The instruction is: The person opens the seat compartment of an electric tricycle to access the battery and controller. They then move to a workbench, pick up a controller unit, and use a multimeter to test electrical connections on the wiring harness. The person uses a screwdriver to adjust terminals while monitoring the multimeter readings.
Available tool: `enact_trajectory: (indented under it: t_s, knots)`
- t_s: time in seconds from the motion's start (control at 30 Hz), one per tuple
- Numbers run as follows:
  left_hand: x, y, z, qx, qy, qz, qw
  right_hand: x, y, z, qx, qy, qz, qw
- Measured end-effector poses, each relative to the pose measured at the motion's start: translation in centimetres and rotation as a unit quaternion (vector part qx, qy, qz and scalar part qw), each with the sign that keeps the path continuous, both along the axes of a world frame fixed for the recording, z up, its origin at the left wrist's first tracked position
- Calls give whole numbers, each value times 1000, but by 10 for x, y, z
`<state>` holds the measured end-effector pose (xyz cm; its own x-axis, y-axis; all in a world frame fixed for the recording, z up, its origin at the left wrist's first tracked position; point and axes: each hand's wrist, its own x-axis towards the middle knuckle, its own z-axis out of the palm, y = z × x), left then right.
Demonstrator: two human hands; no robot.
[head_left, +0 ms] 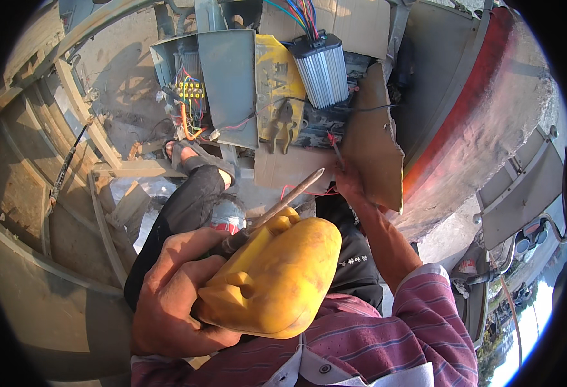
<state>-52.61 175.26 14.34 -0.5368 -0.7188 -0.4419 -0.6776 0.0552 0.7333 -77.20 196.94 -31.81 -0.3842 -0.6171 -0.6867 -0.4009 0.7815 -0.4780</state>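
My left hand [179, 290] is wrapped round a yellow rubber-cased multimeter [277, 274], its moulded back facing up. The same hand also grips a screwdriver [290, 201], its shaft slanting up to the right past the multimeter. My right hand [350, 182] reaches forward beside a bent sheet of cardboard [381, 145], its fingers closed on a thin rod with a red end [335, 145]; part of the hand is in shadow. Ahead of it stands a silver finned controller box [322, 72] with coloured wires. Pliers [283, 126] lie on a yellow plate [272, 58].
An open grey metal box [228, 87] holds a yellow terminal block [190, 89] with loose wires. Wooden framing [87, 119] stands at left. A red-edged panel [470, 90] curves along the right. A jar [228, 215] sits between my legs.
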Motion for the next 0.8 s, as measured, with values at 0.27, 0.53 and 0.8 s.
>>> enact_trajectory:
  t_s: [0.27, 0.53, 0.8]
  knots:
    - [5, -7, -1, 53, 10, -32, 998, -3, -10, 28, 82, 63, 73, 992]
    - [11, -5, -4, 25, 33, -43, 998, -9, -16, 7, 148, 25, 30, 988]
    - [11, -7, -6, 25, 49, -53, 997, 6, -30, 4, 143, 93, 82, 982]
